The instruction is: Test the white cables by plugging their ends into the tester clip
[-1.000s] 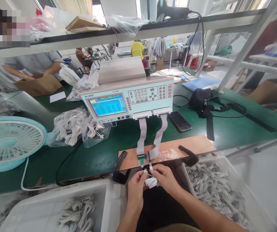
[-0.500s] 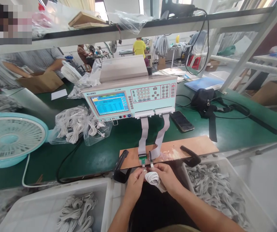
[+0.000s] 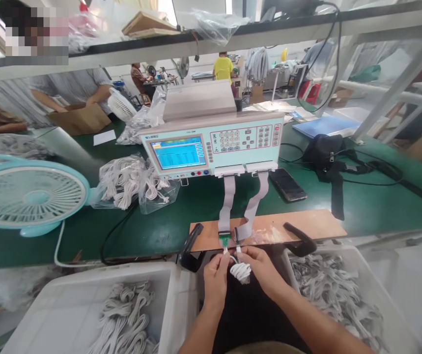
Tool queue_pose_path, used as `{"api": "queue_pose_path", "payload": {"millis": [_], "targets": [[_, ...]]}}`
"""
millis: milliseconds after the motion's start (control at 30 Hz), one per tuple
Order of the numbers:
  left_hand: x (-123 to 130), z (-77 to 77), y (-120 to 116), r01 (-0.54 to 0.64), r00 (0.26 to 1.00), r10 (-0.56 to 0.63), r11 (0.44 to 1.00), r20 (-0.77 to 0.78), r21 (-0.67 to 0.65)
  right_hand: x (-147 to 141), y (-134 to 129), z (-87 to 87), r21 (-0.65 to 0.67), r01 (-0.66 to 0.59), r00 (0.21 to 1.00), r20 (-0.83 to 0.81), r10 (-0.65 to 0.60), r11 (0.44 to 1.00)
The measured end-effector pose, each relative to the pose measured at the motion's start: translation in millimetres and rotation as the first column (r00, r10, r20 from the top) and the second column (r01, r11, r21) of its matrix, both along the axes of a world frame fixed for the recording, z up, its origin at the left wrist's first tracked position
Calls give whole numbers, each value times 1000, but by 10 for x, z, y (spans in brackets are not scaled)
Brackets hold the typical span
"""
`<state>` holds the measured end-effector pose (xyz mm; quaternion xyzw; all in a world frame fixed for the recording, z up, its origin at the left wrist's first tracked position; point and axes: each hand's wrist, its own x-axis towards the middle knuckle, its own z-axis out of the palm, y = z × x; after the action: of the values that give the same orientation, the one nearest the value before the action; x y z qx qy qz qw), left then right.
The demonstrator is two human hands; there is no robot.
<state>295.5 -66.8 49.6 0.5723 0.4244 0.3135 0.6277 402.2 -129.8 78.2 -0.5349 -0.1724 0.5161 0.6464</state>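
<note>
A white coiled cable (image 3: 240, 271) hangs between my two hands at the front edge of the bench. My left hand (image 3: 216, 273) pinches one of its plug ends against the small green circuit board (image 3: 225, 241). The fingers of my right hand (image 3: 260, 268) are closed on the other white plug (image 3: 238, 250), at the end of the right ribbon cable (image 3: 254, 209). Both ribbon cables run up to the tester (image 3: 245, 142), whose screen is lit blue. Beneath the connectors lies a brown board (image 3: 306, 222).
Black clamps (image 3: 191, 250) grip the board's sides. White bins (image 3: 174, 300) of coiled cables stand left and right. A phone (image 3: 288, 185), black bag (image 3: 321, 150), bagged cables (image 3: 122, 182) and blue fan (image 3: 36, 196) lie on the bench. People work behind.
The view has shifted, so the bench things appear further right. My left hand has moved up to the green board with its plug end, which was slightly below it.
</note>
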Motion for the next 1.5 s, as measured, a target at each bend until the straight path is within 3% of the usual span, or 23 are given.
{"api": "queue_pose_path", "payload": {"millis": [133,200,267,333,400,467,567,667,767,1000,1167,1300,1500], "targets": [[-330,167,97,12,994,3,991,-111,130,-7,-26,-32,-103,35,999,40,-31,994],[-731,201,265,-56,975,118,951,-190,305,10,-14,-74,-143,46,997,69,-36,989],[-1284,130,462,-135,893,306,882,-330,452,33,10,-111,-184,48,997,74,-34,982],[-1901,-68,616,-191,795,413,866,-444,463,46,30,-128,-212,69,996,66,-56,975],[-2460,-373,679,-169,697,414,888,-585,427,45,39,-121,-221,108,992,91,-90,969],[-2875,-729,636,-83,624,314,937,-716,340,33,43,-96,-225,131,984,151,-98,966],[-3188,-1216,467,49,530,134,981,-837,188,12,49,-58,-212,146,973,206,-102,966],[-3251,-1536,367,118,442,40,988,-896,103,2,55,-41,-194,155,974,196,-116,969],[-3246,-1672,371,141,385,25,986,-922,86,-11,64,-24,-221,185,973,177,-147,958],[-3299,-1603,234,35,365,144,985,-920,168,-75,125,95,-284,245,962,186,-198,927],[-3243,-1584,113,-55,421,203,979,-884,198,-88,114,97,-295,230,969,156,-190,928],[-3094,-1630,79,-73,486,231,972,-843,224,-71,71,43,-259,208,974,147,-174,943],[-2872,-1626,283,-148,497,361,931,-789,333,37,35,-193,-263,173,983,106,-149,949]]}}
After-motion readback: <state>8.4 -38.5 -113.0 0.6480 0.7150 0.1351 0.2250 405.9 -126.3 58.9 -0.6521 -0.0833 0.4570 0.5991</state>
